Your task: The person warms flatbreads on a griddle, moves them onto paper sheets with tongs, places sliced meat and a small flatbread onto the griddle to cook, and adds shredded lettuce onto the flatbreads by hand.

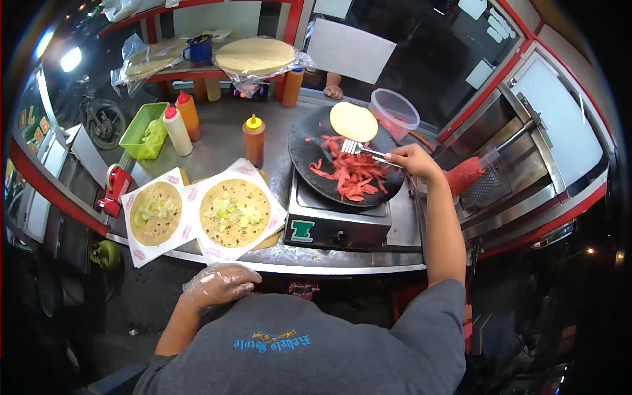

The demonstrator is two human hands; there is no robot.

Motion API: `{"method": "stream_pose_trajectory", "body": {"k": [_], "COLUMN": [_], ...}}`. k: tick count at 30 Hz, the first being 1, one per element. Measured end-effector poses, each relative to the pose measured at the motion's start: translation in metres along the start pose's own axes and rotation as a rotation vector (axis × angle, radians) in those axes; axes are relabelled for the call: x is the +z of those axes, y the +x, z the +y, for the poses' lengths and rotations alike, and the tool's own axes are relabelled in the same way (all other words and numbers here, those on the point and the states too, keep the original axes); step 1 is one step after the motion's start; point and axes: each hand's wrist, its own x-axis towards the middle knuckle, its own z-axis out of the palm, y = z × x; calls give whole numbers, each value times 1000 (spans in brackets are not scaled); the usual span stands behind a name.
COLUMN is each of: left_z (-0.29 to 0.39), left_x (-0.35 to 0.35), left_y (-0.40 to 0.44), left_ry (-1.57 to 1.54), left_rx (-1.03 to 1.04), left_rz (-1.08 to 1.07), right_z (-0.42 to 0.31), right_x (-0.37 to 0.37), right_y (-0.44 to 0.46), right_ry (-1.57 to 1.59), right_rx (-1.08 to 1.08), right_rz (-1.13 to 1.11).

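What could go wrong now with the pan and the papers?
Some red meat strips lie near the front rim of the black pan, so the fork-ended utensil in the right hand might push them out. If the pan is hot, that hand could burn. The white paper under the topped flatbread nearest the pan lies close to the counter edge, where the gloved left hand might catch it.
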Motion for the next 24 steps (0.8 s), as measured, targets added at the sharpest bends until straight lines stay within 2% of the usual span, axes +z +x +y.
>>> {"method": "stream_pose_trajectory", "body": {"k": [2, 5, 8, 11, 12, 14, 17, 18, 19, 21, 24], "left_z": [7, 1, -8, -16, -18, -23, -31, -33, -34, -27, -15], "left_x": [-5, -4, -2, -5, -7, -11, -19, -20, -21, -26, -36], "left_y": [10, 4, -19, -40, -47, -50, -37, -28, -18, 2, 17], "left_ry": [7, -2, -37, -73, -88, -77, -12, -1, 10, 48, 51], "left_rx": [14, 12, -63, -89, -90, -86, -9, 50, 110, 225, 349], "left_rz": [-34, -7, -38, -32, -30, -42, -78, -109, -137, -176, -163], "right_z": [-19, -38, -46, -30, -5, 1, 27, 18, 26, -23, -20], "right_x": [-13, -3, 29, 15, 5, -10, 24, 49, 78, 104, 95], "right_y": [-14, -54, -92, -126, -128, -134, -101, -87, -71, -73, -71], "right_ry": [-150, -296, -630, -536, -417, -153, -49, -37, -95, -238, -153], "right_rx": [-244, -535, -380, -274, -218, 207, 320, 328, 49, 8, -158], "right_rz": [151, 531, 472, 383, 377, 312, 296, 297, 378, 497, 673]}}
